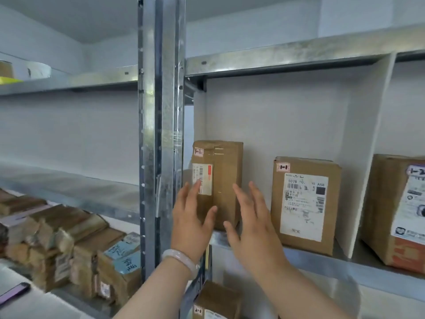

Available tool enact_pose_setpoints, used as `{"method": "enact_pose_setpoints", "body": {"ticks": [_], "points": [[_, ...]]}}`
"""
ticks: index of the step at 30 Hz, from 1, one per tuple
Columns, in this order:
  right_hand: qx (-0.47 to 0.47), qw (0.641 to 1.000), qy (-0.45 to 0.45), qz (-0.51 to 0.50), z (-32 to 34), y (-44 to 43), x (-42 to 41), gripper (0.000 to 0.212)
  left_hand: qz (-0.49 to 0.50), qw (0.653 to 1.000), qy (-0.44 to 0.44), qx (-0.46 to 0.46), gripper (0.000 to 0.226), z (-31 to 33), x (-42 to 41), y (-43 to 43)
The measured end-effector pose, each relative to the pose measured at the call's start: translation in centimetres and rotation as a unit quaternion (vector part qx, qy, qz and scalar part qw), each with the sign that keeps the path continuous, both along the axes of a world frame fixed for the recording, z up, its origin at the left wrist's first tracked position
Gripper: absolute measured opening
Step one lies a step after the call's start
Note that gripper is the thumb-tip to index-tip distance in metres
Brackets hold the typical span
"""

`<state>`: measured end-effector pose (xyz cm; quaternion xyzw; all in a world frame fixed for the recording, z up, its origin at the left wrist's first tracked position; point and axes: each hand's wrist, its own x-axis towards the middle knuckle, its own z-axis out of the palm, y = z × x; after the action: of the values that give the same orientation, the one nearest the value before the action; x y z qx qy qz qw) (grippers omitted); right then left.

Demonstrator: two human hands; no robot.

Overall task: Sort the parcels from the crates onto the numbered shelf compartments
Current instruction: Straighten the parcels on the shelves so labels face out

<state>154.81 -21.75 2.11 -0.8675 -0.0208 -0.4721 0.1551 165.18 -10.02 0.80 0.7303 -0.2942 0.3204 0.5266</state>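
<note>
L hand (192, 223) & R hand (251, 223) are held spread, nothing gripped, in front of upright parcel (222, 180) on shelf (322, 259).

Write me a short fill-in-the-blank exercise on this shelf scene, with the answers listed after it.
1. The compartment with the tall parcel holds ___ parcels.
2. The bracelet is on the ___ wrist.
3. Both hands are ___, gripping nothing.
4. The wide parcel carries a handwritten tag reading ___.

Answers: two; left; open; 1-1
</note>
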Motion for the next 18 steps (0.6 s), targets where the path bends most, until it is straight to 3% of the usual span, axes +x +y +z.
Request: {"method": "enact_pose_setpoints", "body": {"ticks": [11, 18], "points": [[0.053, 0.997, 0.015, -0.055, 0.2, 0.0, 6.6, 0.085, -0.13, 0.991, -0.004, 0.033, 0.083, -0.1, 5.4, -1.3], [0.069, 0.991, 0.052, -0.101, -0.2, -1.2, 7.7, 0.086, -0.156, 0.986, 0.004, 0.063, 0.088, 0.4, 7.2, -2.7]]}}
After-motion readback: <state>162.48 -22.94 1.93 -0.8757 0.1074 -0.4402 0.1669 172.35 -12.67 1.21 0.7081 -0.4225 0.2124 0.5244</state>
